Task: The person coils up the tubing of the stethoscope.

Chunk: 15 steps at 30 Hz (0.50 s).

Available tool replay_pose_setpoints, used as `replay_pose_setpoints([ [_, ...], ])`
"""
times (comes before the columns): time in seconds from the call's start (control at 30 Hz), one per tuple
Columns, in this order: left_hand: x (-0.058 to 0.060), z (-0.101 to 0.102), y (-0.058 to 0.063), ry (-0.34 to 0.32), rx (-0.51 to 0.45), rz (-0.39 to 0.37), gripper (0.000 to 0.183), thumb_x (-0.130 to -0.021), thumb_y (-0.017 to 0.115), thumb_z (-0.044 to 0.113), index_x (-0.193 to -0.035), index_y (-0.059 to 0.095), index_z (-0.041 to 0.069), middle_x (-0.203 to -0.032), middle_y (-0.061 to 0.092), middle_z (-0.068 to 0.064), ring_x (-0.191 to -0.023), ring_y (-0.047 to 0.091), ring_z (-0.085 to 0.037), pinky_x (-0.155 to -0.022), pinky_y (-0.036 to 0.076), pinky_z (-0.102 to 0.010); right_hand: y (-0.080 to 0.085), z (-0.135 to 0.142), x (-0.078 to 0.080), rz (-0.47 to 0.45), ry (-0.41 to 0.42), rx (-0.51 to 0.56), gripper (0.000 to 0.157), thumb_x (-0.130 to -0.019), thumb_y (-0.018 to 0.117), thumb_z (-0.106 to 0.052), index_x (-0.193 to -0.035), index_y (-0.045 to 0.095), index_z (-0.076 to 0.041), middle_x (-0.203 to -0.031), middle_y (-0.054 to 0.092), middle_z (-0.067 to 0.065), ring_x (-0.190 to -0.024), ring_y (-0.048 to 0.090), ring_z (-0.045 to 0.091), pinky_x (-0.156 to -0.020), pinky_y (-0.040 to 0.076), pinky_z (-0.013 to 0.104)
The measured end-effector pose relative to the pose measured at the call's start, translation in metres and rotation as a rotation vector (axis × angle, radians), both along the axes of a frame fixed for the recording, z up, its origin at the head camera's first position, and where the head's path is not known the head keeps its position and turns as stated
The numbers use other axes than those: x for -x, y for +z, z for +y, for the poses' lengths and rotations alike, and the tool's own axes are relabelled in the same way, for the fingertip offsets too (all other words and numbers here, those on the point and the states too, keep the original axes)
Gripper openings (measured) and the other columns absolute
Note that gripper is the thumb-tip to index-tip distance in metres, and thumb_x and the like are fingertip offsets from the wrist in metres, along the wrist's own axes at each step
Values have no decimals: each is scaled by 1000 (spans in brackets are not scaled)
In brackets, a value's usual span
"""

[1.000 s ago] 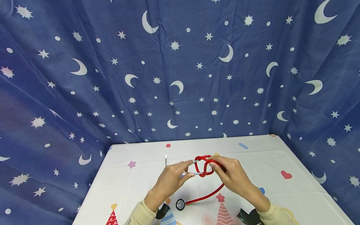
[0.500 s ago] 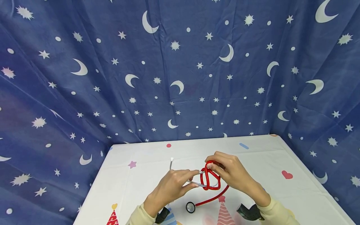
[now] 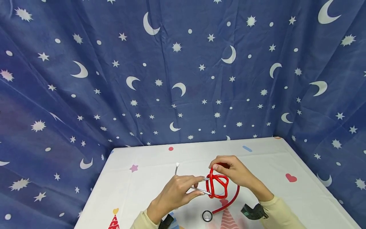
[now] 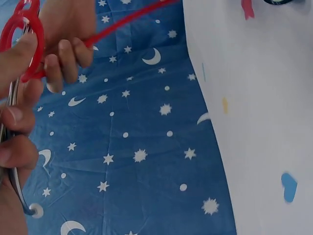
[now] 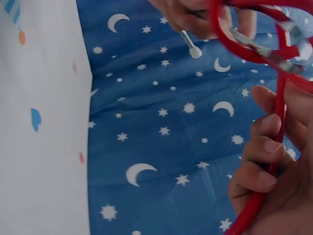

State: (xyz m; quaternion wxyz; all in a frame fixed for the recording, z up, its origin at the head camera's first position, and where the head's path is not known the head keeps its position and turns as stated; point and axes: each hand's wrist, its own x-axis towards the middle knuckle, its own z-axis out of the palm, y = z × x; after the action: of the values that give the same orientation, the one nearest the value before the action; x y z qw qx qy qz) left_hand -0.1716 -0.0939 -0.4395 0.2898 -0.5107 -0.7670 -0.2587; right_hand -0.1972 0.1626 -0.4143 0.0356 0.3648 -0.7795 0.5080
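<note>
The round end (image 3: pixel 207 216) has swung to the right since half a second ago, and the loop (image 3: pixel 211 184) has slid a little right and down. The red tube (image 3: pixel 226 206) is in the low middle of the view, with its loop between your two hands. Your left hand (image 3: pixel 178 190) pinches the rods (image 3: pixel 200 190) with thumb and fingers. Your right hand (image 3: pixel 235 173) pinches the top of the loop, and the right wrist view shows its fingers curled round the tube too. The thing to mind, I think, is where the loop lies: just right of your left fingertips and right under your right ones. The rods run left to right, dipping a bit at the right, while the loop's front part goes almost straight up. Your right hand is nearer, since it has the loop itself; you can't tell if your left fingertips touch it. Below, the tube curves down to the round end.
</note>
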Motion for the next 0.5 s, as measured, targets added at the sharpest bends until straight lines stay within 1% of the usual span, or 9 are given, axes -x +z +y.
replay_pose_setpoints([
  [0.1, 0, 0, 0, 4, -65, -47, 39, -84, 77, 28, -117, 66, 10, -75, 63, 8, -58, 46, 3, -58, 36, -1, -8, -2, 4, -74, 23, 39, 17, -99, 55, -5, -103, 71, -10, -90, 70, 5, -76, 64, 12, -65, 58, 31],
  [0.2, 0, 1, 1, 6, -158, -111, 41, -83, 78, 25, -119, 64, 10, -76, 62, 6, -56, 42, 2, -56, 34, -1, -14, -5, 6, -89, -9, 55, 18, -99, 56, -7, -108, 71, -7, -97, 72, 9, -83, 64, 8, -71, 58, 30],
  [0.3, 2, 1, 3, 5, -277, -170, 42, -82, 79, 18, -120, 62, 9, -76, 61, 3, -56, 42, 0, -54, 35, -3, -18, -8, 7, -48, -83, 42, 17, -98, 57, -7, -108, 71, -8, -80, 66, 7, -71, 55, 1, -60, 51, 23],
  [0.4, 3, 0, 5, 16, -391, -206, 45, -78, 81, 10, -118, 62, 6, -74, 59, 0, -56, 43, -2, -51, 37, -6, -22, -10, 6, 14, -145, 19, 17, -99, 56, -7, -106, 71, -11, -64, 48, 0, -60, 39, -1, -50, 38, 20],
  [0.43, 3, -1, 5, 28, -419, -219, 45, -77, 81, 9, -118, 62, 6, -74, 59, 0, -56, 43, -1, -50, 37, -7, -23, -11, 5, 33, -161, 11, 17, -99, 55, -6, -105, 71, -11, -61, 41, -2, -58, 35, -1, -47, 35, 20],
  [0.5, 3, -2, 5, 62, -467, -254, 45, -77, 81, 7, -117, 62, 4, -72, 59, -1, -56, 43, -1, -48, 37, -8, -24, -14, 3, 64, -174, -3, 19, -100, 55, -8, -110, 71, -10, -62, 40, -6, -57, 33, -1, -47, 34, 20],
])
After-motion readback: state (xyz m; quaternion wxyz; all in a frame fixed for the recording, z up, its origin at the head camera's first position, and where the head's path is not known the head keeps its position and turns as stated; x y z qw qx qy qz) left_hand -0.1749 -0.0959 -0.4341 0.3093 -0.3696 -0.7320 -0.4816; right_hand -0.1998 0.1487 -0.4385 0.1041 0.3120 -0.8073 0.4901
